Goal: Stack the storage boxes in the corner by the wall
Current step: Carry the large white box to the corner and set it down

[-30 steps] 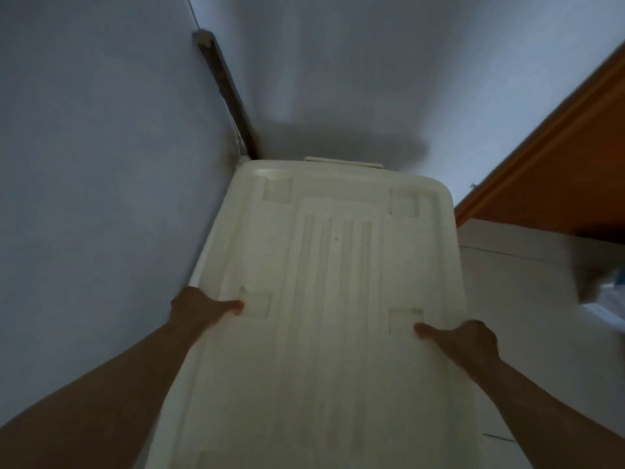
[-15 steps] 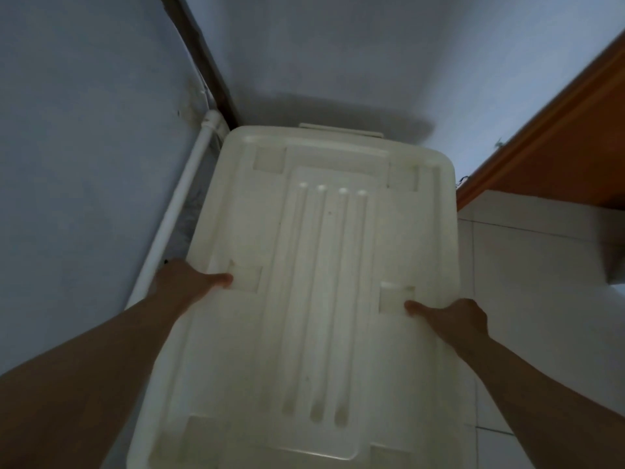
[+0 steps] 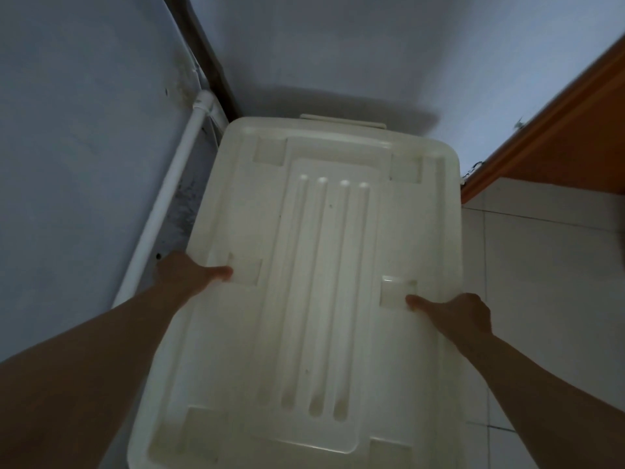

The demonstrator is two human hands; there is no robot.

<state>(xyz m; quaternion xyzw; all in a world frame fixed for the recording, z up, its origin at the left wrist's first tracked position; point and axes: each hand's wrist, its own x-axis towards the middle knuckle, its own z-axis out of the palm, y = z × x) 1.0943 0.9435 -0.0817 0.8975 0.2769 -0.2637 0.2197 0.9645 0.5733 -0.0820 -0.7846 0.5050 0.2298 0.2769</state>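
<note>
A large cream storage box (image 3: 324, 282) fills the corner, its far end near the back wall (image 3: 338, 45). The left hand (image 3: 187, 275) grips its left edge, the right hand (image 3: 455, 311) its right edge, thumbs pressed on the lid.

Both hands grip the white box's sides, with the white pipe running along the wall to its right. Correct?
Not quite. The head view shows the pipe on the wall to the left of the box, not the right. The left hand and right hand do grip its sides.
</note>
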